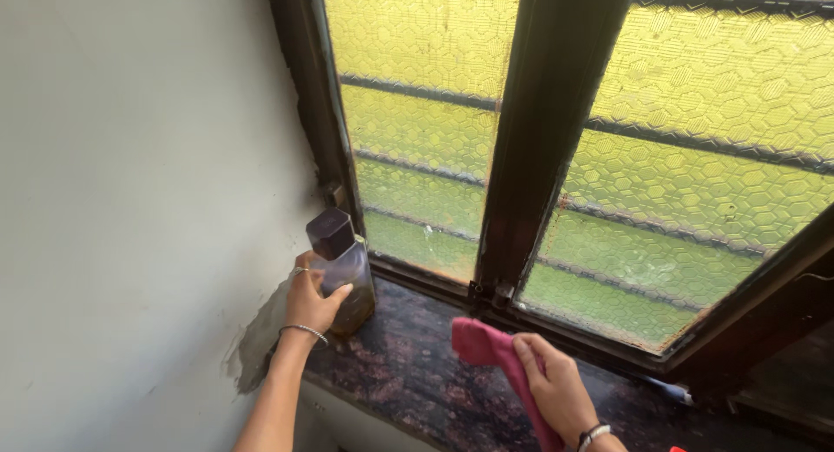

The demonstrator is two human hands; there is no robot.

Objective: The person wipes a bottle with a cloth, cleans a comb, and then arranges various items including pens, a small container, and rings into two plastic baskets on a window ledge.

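Right hand: right hand (556,387) lowest in the frame and closest to the camera, fingers curled and clamped on a pink cloth (493,355), a dark band at its wrist.
Pink cloth: bunched in that grip, its free end pressed down on the sill (408,374) just in front of the window frame's lower rail.
Left hand: left hand (313,300) wrapped around the side of a bottle (343,270), thumb and fingers closed on its body; a ring on one finger and a thin bangle on the wrist.
Bottle: clear, holding yellowish liquid, with a dark square cap; it stands at the left end of the sill, in the corner by the wall, tilted slightly; whether its base rests on the stone cannot be told.
Sill: dark speckled stone, running from the wall to the right beneath the window.
Window: dark frame (539,131) with a thick middle post, panes of yellow-green patterned glass (695,122).
Wall: pale wall (130,183) at left, with a patch of flaked paint near the sill's corner.
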